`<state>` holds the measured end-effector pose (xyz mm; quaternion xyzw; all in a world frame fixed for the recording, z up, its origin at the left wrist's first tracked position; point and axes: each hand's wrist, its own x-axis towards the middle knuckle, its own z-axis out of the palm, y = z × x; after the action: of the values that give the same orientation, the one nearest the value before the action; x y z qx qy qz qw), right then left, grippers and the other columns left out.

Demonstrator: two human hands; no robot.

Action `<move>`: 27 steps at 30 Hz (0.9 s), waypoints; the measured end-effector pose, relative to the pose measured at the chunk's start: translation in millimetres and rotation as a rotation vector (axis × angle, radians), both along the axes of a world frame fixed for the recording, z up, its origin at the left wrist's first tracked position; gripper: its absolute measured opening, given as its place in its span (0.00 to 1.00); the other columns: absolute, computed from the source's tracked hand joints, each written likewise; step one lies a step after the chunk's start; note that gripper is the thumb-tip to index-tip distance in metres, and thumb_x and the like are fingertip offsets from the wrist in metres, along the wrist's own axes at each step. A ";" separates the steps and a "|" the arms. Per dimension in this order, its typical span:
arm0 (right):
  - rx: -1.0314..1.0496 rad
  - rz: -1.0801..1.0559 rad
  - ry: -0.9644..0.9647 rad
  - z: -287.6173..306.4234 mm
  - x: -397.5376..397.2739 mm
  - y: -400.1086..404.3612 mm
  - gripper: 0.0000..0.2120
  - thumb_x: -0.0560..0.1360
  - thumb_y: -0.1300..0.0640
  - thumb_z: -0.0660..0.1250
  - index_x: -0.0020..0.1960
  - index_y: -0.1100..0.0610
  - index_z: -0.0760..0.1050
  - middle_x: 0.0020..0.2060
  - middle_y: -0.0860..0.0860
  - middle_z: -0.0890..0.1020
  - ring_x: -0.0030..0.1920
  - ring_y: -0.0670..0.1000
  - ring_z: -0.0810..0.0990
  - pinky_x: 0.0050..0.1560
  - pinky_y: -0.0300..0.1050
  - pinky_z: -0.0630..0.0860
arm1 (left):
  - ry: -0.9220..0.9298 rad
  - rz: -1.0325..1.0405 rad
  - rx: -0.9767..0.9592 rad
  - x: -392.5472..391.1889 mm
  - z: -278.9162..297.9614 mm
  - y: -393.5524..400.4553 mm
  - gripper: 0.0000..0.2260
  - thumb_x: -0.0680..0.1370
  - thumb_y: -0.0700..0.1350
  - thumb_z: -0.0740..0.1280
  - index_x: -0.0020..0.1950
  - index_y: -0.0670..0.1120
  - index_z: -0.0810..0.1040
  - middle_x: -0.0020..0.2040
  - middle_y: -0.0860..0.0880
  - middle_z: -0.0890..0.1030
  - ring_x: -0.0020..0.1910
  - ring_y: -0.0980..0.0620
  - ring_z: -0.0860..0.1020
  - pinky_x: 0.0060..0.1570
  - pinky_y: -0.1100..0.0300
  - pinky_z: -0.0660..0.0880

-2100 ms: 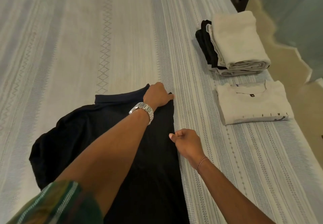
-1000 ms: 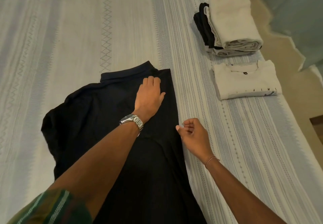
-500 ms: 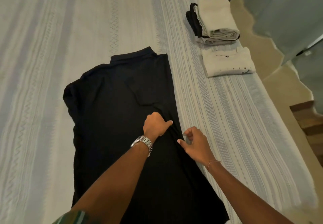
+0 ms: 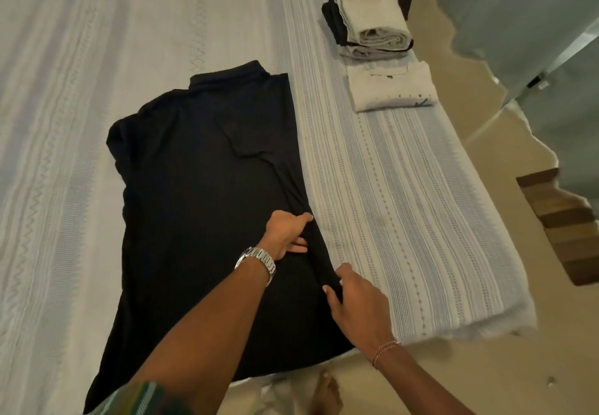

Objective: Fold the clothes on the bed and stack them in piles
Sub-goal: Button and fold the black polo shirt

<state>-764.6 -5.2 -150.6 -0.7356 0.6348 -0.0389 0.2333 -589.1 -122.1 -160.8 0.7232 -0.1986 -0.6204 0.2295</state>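
A black collared shirt (image 4: 201,187) lies flat on the striped bedspread (image 4: 389,194), collar at the far end, its right side folded inward along a straight edge. My left hand (image 4: 287,231), with a metal watch on the wrist, pinches the fabric at that folded right edge about halfway down. My right hand (image 4: 355,298) grips the same edge lower down, near the bed's front. Far right on the bed sit a folded white T-shirt (image 4: 392,90) and, behind it, a pile of folded clothes (image 4: 369,22) with a cream piece on top.
The bed's right edge runs diagonally, with beige floor (image 4: 470,142) beyond it. Wooden steps (image 4: 564,229) stand at the right. A pale wall or door (image 4: 525,25) is at top right. My foot (image 4: 325,395) shows below the bed's front edge.
My left hand left the upper chest, slid down the folded right edge and now pinches it. My right hand also moved lower on that edge. The view pulled back, showing the whole shirt.
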 end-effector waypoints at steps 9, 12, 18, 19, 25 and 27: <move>-0.019 0.206 -0.223 20.3 28.3 50.4 0.06 0.80 0.57 0.65 0.57 0.50 0.72 0.45 0.47 0.79 0.37 0.44 0.74 0.34 0.31 0.66 | 0.294 0.054 0.000 -3.5 8.6 55.2 0.13 0.79 0.47 0.72 0.59 0.41 0.80 0.55 0.41 0.85 0.54 0.40 0.84 0.56 0.39 0.81; -0.027 0.141 -0.196 15.8 35.8 61.3 0.12 0.80 0.52 0.66 0.62 0.49 0.70 0.52 0.47 0.78 0.44 0.46 0.78 0.40 0.38 0.76 | 0.247 0.095 -0.013 -0.4 4.6 67.8 0.10 0.83 0.40 0.65 0.62 0.38 0.77 0.58 0.37 0.83 0.54 0.39 0.84 0.50 0.42 0.83; -0.088 0.012 -0.026 -21.6 23.8 76.5 0.30 0.67 0.44 0.78 0.62 0.52 0.69 0.51 0.50 0.76 0.46 0.51 0.78 0.37 0.44 0.79 | 0.301 0.148 -0.003 14.3 -5.4 89.3 0.11 0.84 0.43 0.63 0.59 0.37 0.79 0.53 0.40 0.85 0.51 0.43 0.84 0.46 0.49 0.83; -0.086 0.046 -0.044 -27.6 22.7 81.2 0.27 0.68 0.49 0.78 0.60 0.51 0.67 0.49 0.50 0.78 0.44 0.51 0.80 0.35 0.43 0.79 | 0.309 0.121 -0.001 16.2 -6.9 95.7 0.09 0.83 0.42 0.65 0.58 0.37 0.79 0.52 0.41 0.85 0.51 0.44 0.84 0.48 0.49 0.83; -0.210 0.026 -0.162 -23.2 29.4 93.3 0.17 0.73 0.47 0.74 0.57 0.51 0.72 0.43 0.47 0.80 0.38 0.47 0.80 0.31 0.42 0.76 | 0.427 -0.031 0.046 32.2 -3.4 117.8 0.10 0.79 0.38 0.71 0.60 0.37 0.81 0.56 0.40 0.85 0.58 0.44 0.83 0.58 0.46 0.81; -0.192 -0.017 -0.186 -16.3 29.4 94.9 0.21 0.74 0.35 0.69 0.56 0.50 0.75 0.40 0.43 0.78 0.37 0.45 0.78 0.32 0.41 0.76 | 0.477 -0.089 0.090 38.6 -1.4 121.6 0.14 0.79 0.37 0.71 0.63 0.36 0.79 0.59 0.39 0.84 0.60 0.43 0.82 0.61 0.45 0.79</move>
<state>-735.2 89.7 -167.0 -0.7422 0.6101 -0.1697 0.2195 -550.5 -0.6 -162.2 0.5566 -0.1425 -0.7911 0.2099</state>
